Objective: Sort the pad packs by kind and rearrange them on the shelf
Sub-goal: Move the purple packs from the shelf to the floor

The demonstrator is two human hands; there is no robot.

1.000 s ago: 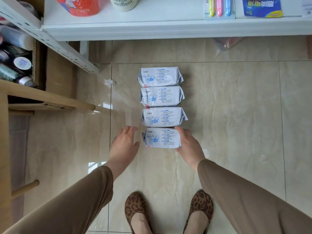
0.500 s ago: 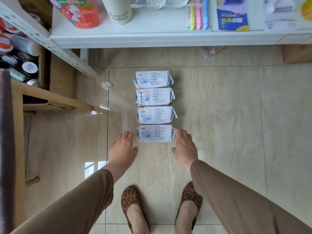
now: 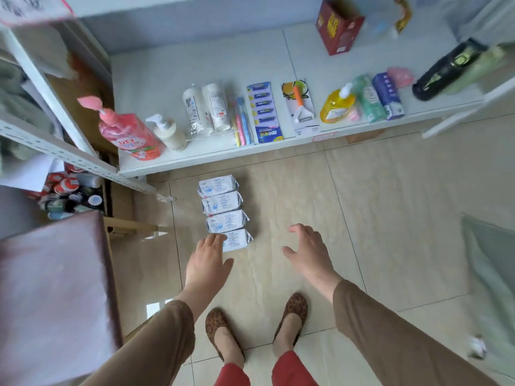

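1. Four pad packs (image 3: 224, 213) lie in a touching column on the floor (image 3: 362, 218), just before the shelf (image 3: 172, 79).
2. Left hand (image 3: 207, 260), fingers straight, overlaps the nearest pack (image 3: 237, 240); contact unclear.
3. Right hand (image 3: 308, 253) hovers beside, fingers spread, holding nothing.
4. The shelf carries bottles (image 3: 131, 133), toothbrushes (image 3: 242, 122) and a red box (image 3: 338, 26).

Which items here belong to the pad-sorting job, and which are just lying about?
Job: four white pad packs in a row on the floor; white shelf; left hand over the nearest pack; right hand, open, apart.

Lying about: pink pump bottle, toothbrushes, peeler card, yellow refill pouch.
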